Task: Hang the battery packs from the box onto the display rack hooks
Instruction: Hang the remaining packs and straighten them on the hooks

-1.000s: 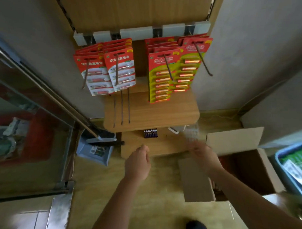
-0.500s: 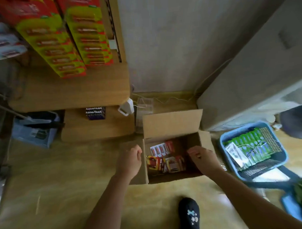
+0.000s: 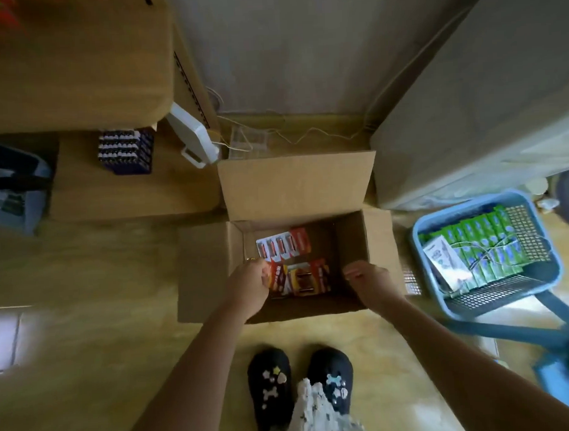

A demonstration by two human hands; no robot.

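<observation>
An open cardboard box [image 3: 295, 186] stands on the floor in front of me. Inside lie a red-and-white battery pack [image 3: 282, 246] and a pile of red battery packs [image 3: 308, 279]. My left hand [image 3: 248, 286] hangs over the box's left edge, fingers loosely curled, fingertips at the left edge of the pile; no grip shows. My right hand [image 3: 369, 281] hovers over the right side of the box, loosely curled and holding nothing. Of the display rack only its wooden shelf [image 3: 78, 61] shows at the top left; the hooks are out of view.
A blue basket [image 3: 492, 306] of green packs sits to the right of the box, under a grey cabinet [image 3: 466, 96]. A purple tray of batteries [image 3: 126, 151] and a white device [image 3: 193, 138] lie on the rack's base. My black shoes [image 3: 269, 383] stand just before the box.
My view swung from the rack down to the box. Both hands moved forward over the open box, the left one reaching the pile of red packs.
</observation>
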